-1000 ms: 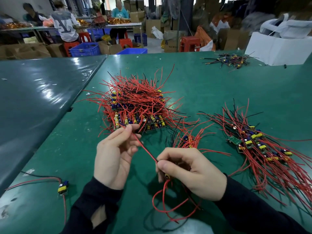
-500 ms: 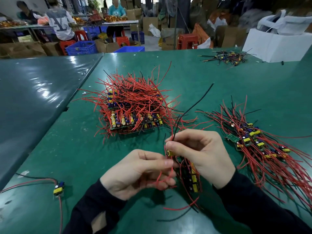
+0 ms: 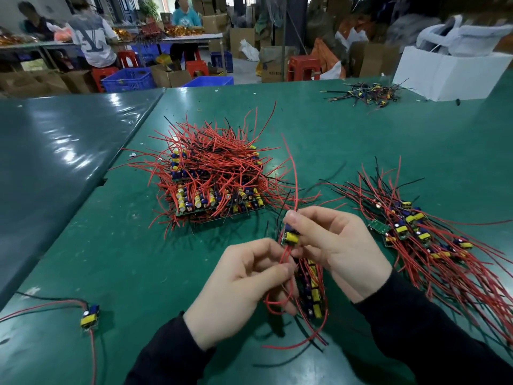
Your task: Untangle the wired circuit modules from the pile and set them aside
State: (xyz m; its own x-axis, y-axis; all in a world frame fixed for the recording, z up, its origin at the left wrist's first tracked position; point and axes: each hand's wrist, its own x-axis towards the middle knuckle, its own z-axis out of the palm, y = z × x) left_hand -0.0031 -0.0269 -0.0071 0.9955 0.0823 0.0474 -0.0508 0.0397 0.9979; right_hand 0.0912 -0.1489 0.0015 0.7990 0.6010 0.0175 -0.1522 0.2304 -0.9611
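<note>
Both hands working a wired module loose near the bench's front edge.
The right hand (image 3: 337, 245) is pinching the module (image 3: 290, 237); the left hand (image 3: 244, 284) is clamping its red wires (image 3: 284, 255) above a small bundle (image 3: 312, 290).

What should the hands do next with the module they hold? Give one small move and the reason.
Probably draw the right hand up and away, lifting the held module so its red wires slide out of the small cluster that the left hand steadies. The module is pinched above the cluster, but its wires still run down into it, so it is not yet free to join the sorted bunch.
</note>
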